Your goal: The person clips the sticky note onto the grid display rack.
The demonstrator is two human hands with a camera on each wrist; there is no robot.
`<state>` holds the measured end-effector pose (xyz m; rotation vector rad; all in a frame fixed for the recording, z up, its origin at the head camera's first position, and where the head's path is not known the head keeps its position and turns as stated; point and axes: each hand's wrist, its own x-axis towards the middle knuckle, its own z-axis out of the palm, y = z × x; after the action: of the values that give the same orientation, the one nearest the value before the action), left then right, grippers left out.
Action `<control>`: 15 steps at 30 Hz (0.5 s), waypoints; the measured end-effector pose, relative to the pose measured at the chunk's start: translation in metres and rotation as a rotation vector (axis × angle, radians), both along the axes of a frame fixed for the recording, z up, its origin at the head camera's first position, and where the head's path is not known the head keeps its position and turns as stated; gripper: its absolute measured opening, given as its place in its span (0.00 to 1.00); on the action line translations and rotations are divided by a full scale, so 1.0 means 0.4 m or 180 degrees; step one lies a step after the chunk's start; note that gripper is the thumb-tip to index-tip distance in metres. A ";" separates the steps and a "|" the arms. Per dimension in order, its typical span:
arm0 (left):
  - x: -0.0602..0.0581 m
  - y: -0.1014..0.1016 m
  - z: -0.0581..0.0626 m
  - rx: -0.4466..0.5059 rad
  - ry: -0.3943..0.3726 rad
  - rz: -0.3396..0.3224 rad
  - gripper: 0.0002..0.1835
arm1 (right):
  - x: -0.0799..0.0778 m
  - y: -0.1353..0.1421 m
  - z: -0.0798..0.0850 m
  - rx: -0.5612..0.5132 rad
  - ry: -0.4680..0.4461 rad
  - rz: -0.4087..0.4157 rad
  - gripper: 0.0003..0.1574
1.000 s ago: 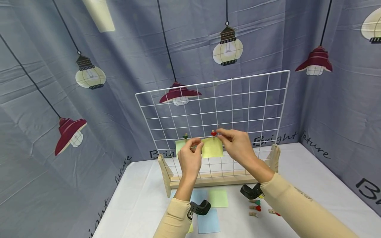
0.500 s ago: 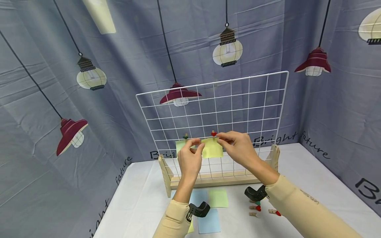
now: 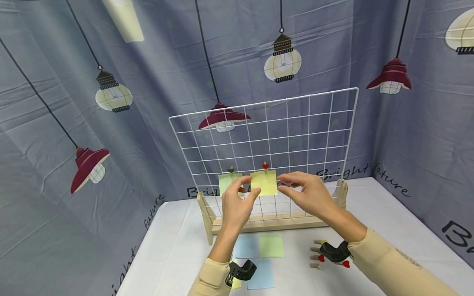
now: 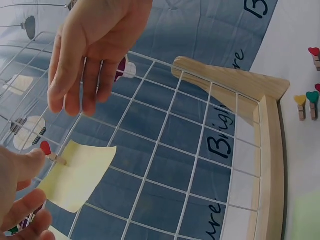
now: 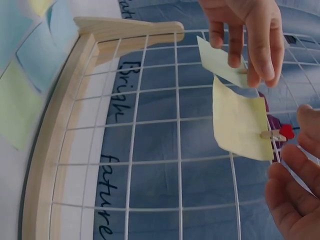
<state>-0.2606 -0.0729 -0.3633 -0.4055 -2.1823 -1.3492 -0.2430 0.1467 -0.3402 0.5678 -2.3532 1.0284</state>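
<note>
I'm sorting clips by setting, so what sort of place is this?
Probably a small curtained-off work booth, indoors: a blue-grey curtain printed with lamps hangs behind and beside a white table, where a wire grid stands with a yellow note clipped to it.

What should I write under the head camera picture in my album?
A yellow note hangs from a red heart clip on the grid, between left hand and right hand.

On my feed, the left hand [image 3: 237,205] hides part of the hanging green note [image 3: 224,182], and a wrist camera [image 3: 334,251] partly covers one red-heart clip [image 3: 346,264].
</note>
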 end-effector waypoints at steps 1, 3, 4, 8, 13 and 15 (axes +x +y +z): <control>0.004 -0.002 -0.002 -0.0031 -0.0003 -0.0029 0.21 | 0.003 0.005 -0.003 0.0007 -0.0021 0.0001 0.20; 0.012 -0.007 -0.006 -0.0091 -0.0004 -0.0076 0.22 | 0.011 0.015 -0.010 0.0051 -0.0068 -0.0002 0.21; 0.015 -0.009 -0.009 -0.0121 -0.0008 -0.0092 0.22 | 0.015 0.021 -0.013 0.0074 -0.0093 -0.0008 0.22; 0.025 -0.021 -0.020 -0.0233 -0.0002 -0.0102 0.23 | 0.029 0.046 -0.030 0.0113 -0.0159 0.0008 0.24; 0.035 -0.043 -0.030 -0.0327 -0.0013 -0.0120 0.25 | 0.044 0.084 -0.048 0.0144 -0.0279 -0.0020 0.26; 0.039 -0.053 -0.032 -0.0363 -0.0030 -0.0127 0.25 | 0.050 0.099 -0.052 0.0142 -0.0297 -0.0046 0.28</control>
<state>-0.2449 -0.0940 -0.3762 -0.4888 -2.2772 -1.2533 -0.2230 0.1863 -0.3611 0.5293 -2.4635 1.0186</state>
